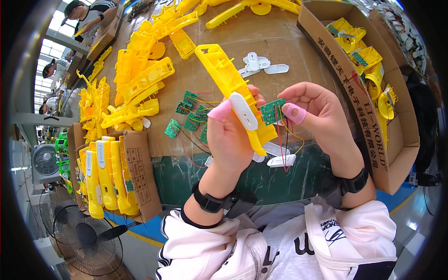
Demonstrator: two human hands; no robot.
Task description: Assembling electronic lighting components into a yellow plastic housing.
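My left hand [229, 135] grips a long yellow plastic handle shell [224, 74] with a white button strip [243, 111] on it, tilted up and away. My right hand [317, 116] pinches a small green circuit board [272, 112] right beside the shell; red, black and yellow wires hang from it. Both thumbs wear pink finger cots. Both wrists carry black bands.
Loose green circuit boards [189, 116] with wires lie on the cardboard-covered table [280, 42]. White button strips [261, 64] lie farther back, two more [280, 161] near me. A heap of yellow shells [140, 79] lies left. One box [135, 186] holds assembled yellow parts, another [373, 126] stands right. Fans stand lower left.
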